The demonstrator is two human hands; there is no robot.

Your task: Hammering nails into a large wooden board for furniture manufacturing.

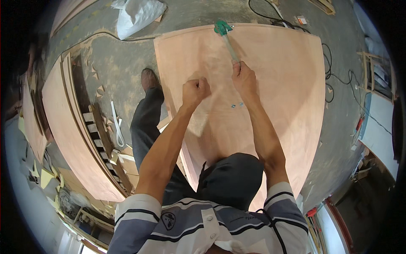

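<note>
My right hand (244, 77) grips the pale wooden handle of a hammer (226, 37) whose green head points away from me, raised over a large pinkish plywood sheet (279, 80). My left hand (195, 91) is closed in a fist, pressed on the sheet a little left of the right hand; whether it pinches something small I cannot tell. Two or three small nails (237, 105) lie on the plywood just below my right wrist. My knee in dark trousers (230, 178) rests on the sheet's near part.
My other leg and brown shoe (149, 79) stand on the dusty concrete floor left of the sheet. Stacked curved plywood panels (69, 127) and offcuts lie at left. A white sack (137, 15) sits at the top, black cables (334, 80) run at right.
</note>
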